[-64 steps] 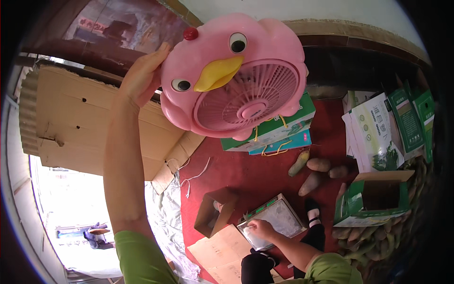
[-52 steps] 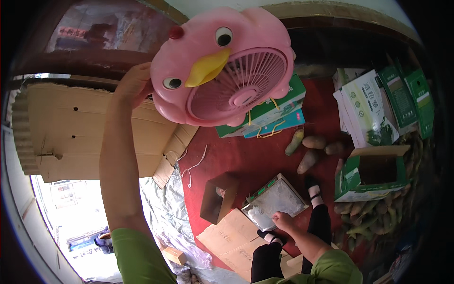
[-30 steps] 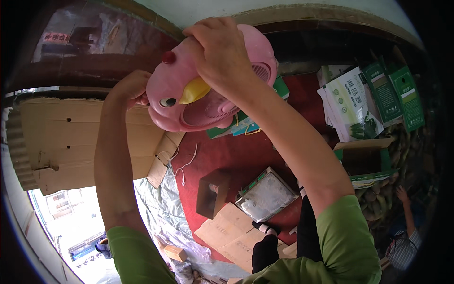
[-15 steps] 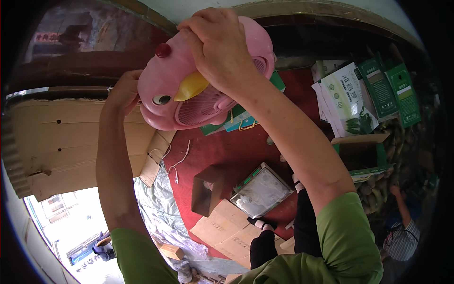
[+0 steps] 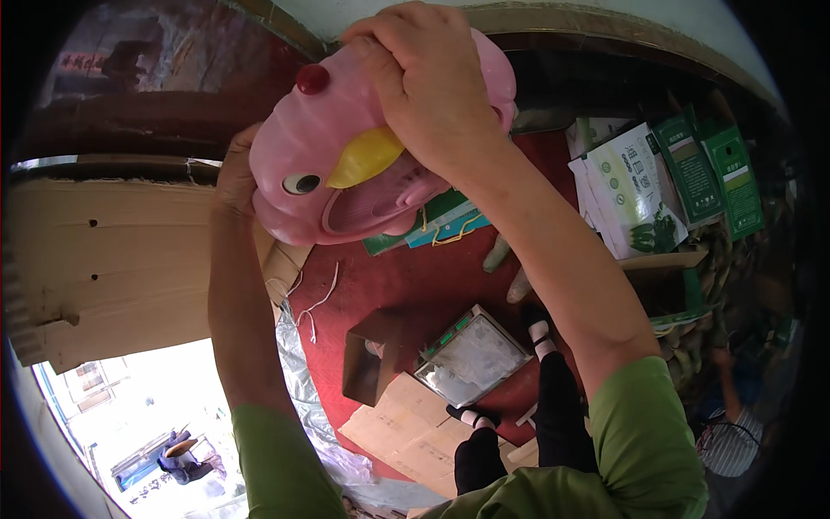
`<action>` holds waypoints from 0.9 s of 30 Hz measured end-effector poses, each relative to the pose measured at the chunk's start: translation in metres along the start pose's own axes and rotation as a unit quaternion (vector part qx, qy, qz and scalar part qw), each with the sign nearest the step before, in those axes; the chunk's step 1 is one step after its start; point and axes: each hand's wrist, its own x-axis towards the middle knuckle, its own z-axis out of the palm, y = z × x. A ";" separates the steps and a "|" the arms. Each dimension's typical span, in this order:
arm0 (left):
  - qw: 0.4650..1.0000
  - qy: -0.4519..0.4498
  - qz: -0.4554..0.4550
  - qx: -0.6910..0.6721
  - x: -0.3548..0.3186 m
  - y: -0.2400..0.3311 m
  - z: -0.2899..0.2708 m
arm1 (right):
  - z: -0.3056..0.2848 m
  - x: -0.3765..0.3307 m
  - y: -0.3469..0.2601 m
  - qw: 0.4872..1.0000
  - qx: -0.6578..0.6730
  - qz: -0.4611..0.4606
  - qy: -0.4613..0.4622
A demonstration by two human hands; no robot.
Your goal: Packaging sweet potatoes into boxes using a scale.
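Up against the dark wall is a pink fan [image 5: 285, 160] shaped like a cartoon bird, with a yellow beak [image 5: 367, 158], a round eye [image 5: 302, 184] and a red knob [image 5: 312, 79]. Slats of its front grille show below the beak. My right hand [image 5: 437, 91] lies over the fan's upper edge, fingers curled round it. At the fan's left edge, my left hand [image 5: 235, 177] grips the side, its fingertips hidden behind the pink shell. The fan is tilted, and my right hand and forearm cover part of its front.
Flattened cardboard [image 5: 130, 259] leans at left. Green and white cartons [image 5: 627, 186] stand at right beside an open box [image 5: 661, 281]. On the red floor are a brown box [image 5: 372, 359], a metal-topped platform [image 5: 475, 359] and a cardboard sheet [image 5: 398, 424]. A person [image 5: 731, 441] is at lower right.
The fan has shifted slightly right in view and turned a little, with both hands still on it. My right hand now covers more of the grille.
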 end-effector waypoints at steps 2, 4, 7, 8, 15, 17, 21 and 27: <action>0.999 -0.037 0.023 0.007 0.007 -0.010 -0.025 | 0.002 0.000 -0.001 1.000 0.004 -0.008 0.001; 0.996 -0.079 0.044 0.007 0.014 -0.015 -0.032 | 0.003 -0.001 -0.002 1.000 0.001 -0.016 -0.003; 0.994 -0.088 0.058 -0.029 0.019 -0.023 -0.029 | 0.004 -0.003 0.000 1.000 -0.006 -0.020 0.003; 0.993 -0.090 0.062 -0.043 0.020 -0.026 -0.026 | 0.004 -0.003 0.004 1.000 -0.012 -0.027 0.006; 0.998 -0.046 0.028 -0.030 0.005 -0.005 -0.023 | 0.009 0.000 0.000 0.999 -0.024 -0.038 -0.001; 0.997 -0.072 0.030 -0.018 0.002 0.001 -0.032 | 0.009 0.000 -0.002 0.999 -0.023 -0.038 -0.002; 0.985 -0.145 -0.007 0.096 0.004 0.016 -0.021 | 0.006 -0.002 0.006 0.999 -0.019 -0.027 -0.005; 0.990 -0.111 0.014 0.091 -0.005 0.012 -0.021 | 0.005 -0.001 0.000 1.000 -0.016 -0.011 -0.014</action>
